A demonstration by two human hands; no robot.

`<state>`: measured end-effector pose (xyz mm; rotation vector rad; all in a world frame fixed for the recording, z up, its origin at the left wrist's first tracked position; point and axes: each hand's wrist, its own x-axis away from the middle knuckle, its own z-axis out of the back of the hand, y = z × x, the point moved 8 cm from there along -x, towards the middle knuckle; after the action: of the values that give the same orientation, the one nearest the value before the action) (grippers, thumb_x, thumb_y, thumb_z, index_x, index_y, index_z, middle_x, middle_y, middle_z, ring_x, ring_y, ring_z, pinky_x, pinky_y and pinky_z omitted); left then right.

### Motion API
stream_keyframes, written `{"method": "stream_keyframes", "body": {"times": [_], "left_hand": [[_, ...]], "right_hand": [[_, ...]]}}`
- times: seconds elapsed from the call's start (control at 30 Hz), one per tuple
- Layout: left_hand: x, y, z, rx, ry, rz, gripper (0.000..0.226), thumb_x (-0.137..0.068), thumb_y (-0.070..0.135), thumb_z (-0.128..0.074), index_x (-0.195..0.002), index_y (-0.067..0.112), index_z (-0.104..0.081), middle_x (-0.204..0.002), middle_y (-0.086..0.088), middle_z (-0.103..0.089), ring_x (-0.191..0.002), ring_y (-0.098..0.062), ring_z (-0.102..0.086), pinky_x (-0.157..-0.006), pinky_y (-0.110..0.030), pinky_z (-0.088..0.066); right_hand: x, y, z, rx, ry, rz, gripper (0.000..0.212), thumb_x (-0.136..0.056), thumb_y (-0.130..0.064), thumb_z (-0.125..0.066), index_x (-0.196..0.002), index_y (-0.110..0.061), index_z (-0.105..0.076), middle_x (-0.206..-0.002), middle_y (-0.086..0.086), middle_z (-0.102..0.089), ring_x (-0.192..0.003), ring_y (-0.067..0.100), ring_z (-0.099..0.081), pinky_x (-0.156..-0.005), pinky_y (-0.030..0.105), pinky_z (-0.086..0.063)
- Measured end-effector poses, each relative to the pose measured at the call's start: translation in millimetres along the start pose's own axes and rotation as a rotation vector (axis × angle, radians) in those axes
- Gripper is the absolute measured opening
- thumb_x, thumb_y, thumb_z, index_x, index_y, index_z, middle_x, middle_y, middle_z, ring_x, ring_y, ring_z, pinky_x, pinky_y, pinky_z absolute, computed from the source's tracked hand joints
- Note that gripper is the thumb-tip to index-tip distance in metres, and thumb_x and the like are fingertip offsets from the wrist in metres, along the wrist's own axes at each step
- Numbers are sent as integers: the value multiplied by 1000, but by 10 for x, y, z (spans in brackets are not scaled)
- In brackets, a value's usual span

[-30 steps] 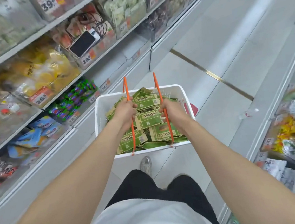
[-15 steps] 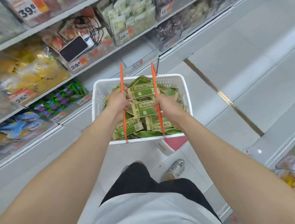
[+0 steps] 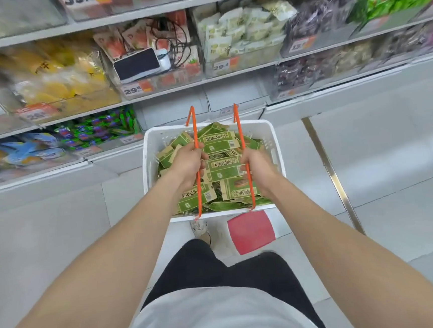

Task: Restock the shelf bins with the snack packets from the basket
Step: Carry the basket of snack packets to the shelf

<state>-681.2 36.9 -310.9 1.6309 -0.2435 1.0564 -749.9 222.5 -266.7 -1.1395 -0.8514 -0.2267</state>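
A white plastic basket (image 3: 270, 130) hangs in front of me, filled with several green snack packets (image 3: 220, 142). It has two orange handles (image 3: 193, 118). My left hand (image 3: 187, 159) is closed round the left handle and my right hand (image 3: 256, 164) round the right one. Straight beyond the basket, on the lowest shelf, stand two clear bins (image 3: 172, 110) that look empty. The shelf bins above them hold other snacks.
A phone (image 3: 137, 63) with cables rests on a bin of red packets. Bins of yellow (image 3: 53, 81), pale (image 3: 237, 28), dark (image 3: 320, 16) and blue (image 3: 18, 152) packets line the shelves. A red stool (image 3: 251, 230) stands on the floor below the basket. A metal strip (image 3: 328, 167) crosses the tiles.
I have turned left from looking down the aisle to facing the shelves head-on. The basket stays held in both hands, and the red stool has come into view under it.
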Motion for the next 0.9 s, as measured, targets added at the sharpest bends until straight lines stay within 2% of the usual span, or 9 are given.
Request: {"method": "stream_keyframes", "body": {"times": [0.2, 0.33, 0.43, 0.53, 0.6, 0.67, 0.73, 0.83, 0.9], "left_hand": [[-454, 29, -14, 40, 21, 102, 32, -106, 3, -36, -126, 19, -55, -95, -6, -60, -78, -19, -58, -68, -33, -48], [-735, 66, -187, 61, 68, 157, 31, -108, 4, -38, -124, 22, -56, -104, -7, -66, -88, -21, -63, -86, -40, -54], [-983, 28, -381, 42, 121, 192, 31, -107, 2, -38, -125, 19, -57, -101, -8, -69, -76, -17, -57, -69, -35, -49], [-1285, -84, -502, 44, 231, 220, 29, -107, 4, -38, -121, 18, -60, -100, -15, -72, -61, -14, -52, -52, -29, -42], [-1505, -191, -606, 38, 287, 236, 28, -108, 6, -38, -116, 15, -63, -90, -12, -77, -53, -13, -49, -48, -28, -39], [-1727, -317, -737, 14, 313, 261, 30, -109, 5, -38, -108, 13, -67, -64, 2, -73, -52, -13, -46, -51, -31, -36], [-1974, -496, -844, 3, 333, 296, 32, -110, 6, -35, -102, 17, -65, -50, 9, -64, -55, -14, -45, -55, -32, -36], [-2405, -904, -936, 33, 373, 357, 29, -111, 10, -36, -112, 19, -64, -51, 10, -61, -59, -13, -47, -60, -32, -40], [-2704, -1207, -942, 20, 417, 383, 32, -108, 6, -37, -115, 18, -66, -67, 2, -62, -61, -14, -49, -64, -33, -44]], "right_hand": [[-586, -136, -23, 68, -73, -58, 35, -69, -20, -54, -103, -19, -62, -89, -11, -51, -77, 5, -44, -66, 28, -37], [-1041, -189, 172, 210, -128, -65, 36, -65, -23, -55, -101, -22, -57, -117, 3, -65, -85, 17, -51, -78, 41, -44], [-1476, -118, 382, 339, -216, -107, 23, -71, -21, -56, -93, -15, -59, -115, 6, -67, -99, 28, -61, -95, 53, -53], [-1910, -75, 515, 426, -326, -138, 27, -73, -20, -58, -98, -9, -61, -106, 10, -66, -99, 30, -65, -95, 60, -56], [-2191, 20, 568, 463, -416, -161, 36, -78, -21, -57, -113, -12, -56, -116, 13, -62, -105, 31, -66, -95, 60, -56], [-2463, 162, 613, 447, -464, -225, 56, -78, -22, -56, -133, -26, -45, -127, 8, -57, -113, 32, -64, -94, 60, -54], [-2784, 408, 646, 407, -479, -304, 58, -74, -22, -55, -131, -33, -45, -122, 7, -55, -111, 32, -62, -93, 62, -53], [-3239, 807, 646, 412, -466, -365, 59, -69, -21, -55, -128, -18, -49, -105, 10, -50, -101, 30, -56, -96, 65, -50], [-3512, 1058, 603, 412, -438, -398, 54, -65, -21, -55, -118, -12, -53, -101, 9, -49, -100, 29, -55, -99, 64, -49]]}}
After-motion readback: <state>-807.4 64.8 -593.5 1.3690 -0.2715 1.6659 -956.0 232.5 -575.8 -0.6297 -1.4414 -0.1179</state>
